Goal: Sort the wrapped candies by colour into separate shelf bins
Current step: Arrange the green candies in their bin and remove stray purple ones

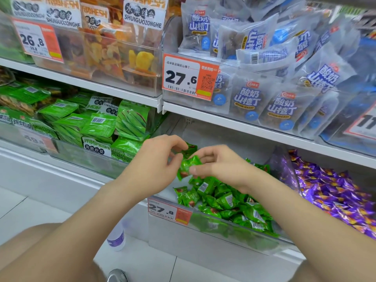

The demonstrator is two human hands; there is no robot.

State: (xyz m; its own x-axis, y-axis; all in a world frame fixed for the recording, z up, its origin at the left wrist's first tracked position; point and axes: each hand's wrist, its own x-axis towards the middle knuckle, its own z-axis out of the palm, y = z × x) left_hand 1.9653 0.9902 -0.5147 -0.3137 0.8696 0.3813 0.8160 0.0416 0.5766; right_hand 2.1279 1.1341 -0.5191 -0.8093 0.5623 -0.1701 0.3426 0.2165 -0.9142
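Candies [188, 165] in green wrappers are pinched between both hands, just above the green pile [223, 200] in the bin [168, 235] below them. The left hand [160, 159] curls thumb and fingers round what looks like two pieces; the right hand [219, 167] nips the same cluster from the other side. With so light a grip, a piece could slip, and if it falls to the right of the hands it may land past the divider [282, 165] among the purple candies [335, 190]. The shelf [244, 129] overhangs close above the hands; toward the person, the bin's low front wall leaves free passage.
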